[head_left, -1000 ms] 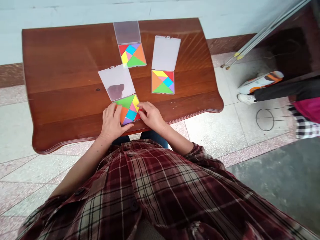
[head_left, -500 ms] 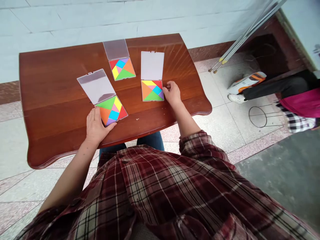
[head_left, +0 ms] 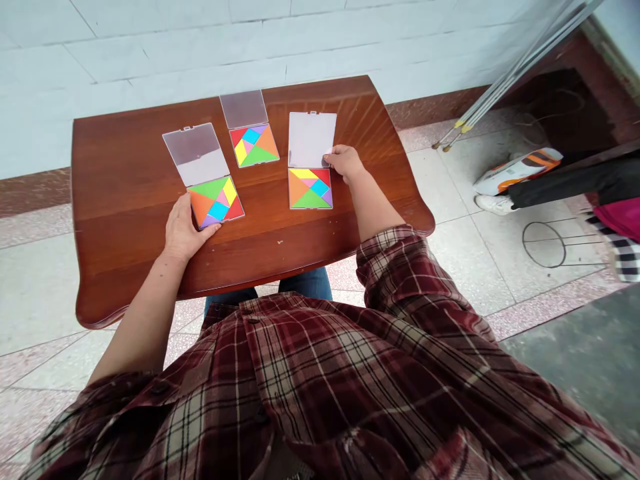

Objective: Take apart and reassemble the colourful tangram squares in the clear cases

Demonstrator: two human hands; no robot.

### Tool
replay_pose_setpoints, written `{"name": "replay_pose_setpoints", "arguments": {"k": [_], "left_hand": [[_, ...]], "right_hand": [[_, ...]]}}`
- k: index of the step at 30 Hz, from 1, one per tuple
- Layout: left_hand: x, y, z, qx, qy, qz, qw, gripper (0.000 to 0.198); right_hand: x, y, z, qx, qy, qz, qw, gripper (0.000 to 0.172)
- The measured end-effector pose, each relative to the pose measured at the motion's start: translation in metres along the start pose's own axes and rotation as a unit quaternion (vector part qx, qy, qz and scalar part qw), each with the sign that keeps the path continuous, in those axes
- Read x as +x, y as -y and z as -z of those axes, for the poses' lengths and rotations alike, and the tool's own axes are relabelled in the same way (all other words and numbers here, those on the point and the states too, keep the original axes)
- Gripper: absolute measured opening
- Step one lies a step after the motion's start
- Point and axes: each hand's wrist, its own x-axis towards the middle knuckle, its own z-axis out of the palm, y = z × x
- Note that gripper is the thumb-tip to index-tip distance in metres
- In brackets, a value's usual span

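Polished brown wooden tabletop (head_left: pixel 120 200) holds three filled multicoloured tangram squares (head_left: pixel 254 145) with lids open; left hand (head_left: pixel 184 233) lies spread, right hand (head_left: pixel 345 162) curled at a translucent plastic lid (head_left: pixel 311 140).

Reddish-brown wooden table (head_left: pixel 117 173), scalloped near edge. Lying on it, three open tangram cases, frosted lids toward far edge: left case (head_left: pixel 215 202), far-edge case (head_left: pixel 254 145), right case (head_left: pixel 310 189).

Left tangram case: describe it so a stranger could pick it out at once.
On the wooden table, three open tangram cases lie side by side. Take the leftmost case, tilted, with its green piece at top and orange piece at left. Only it touches the left hand.
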Motion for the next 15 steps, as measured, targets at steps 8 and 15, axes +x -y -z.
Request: {"name": "replay_pose_setpoints", "arguments": {"k": [8, 15], "left_hand": [[0.001, 0.011, -0.008, -0.005, -0.02, 0.007, 1.0, 0.089], [0.001, 0.0, -0.008, -0.001, -0.034, 0.018, 0.999, 0.075]], "right_hand": [[-0.05, -0.004, 0.001, 0.037, 0.036, 0.032, 0.998, 0.022], [-0.092, 0.008, -0.019, 0.031, 0.104, 0.005, 0.994, 0.018]]}}
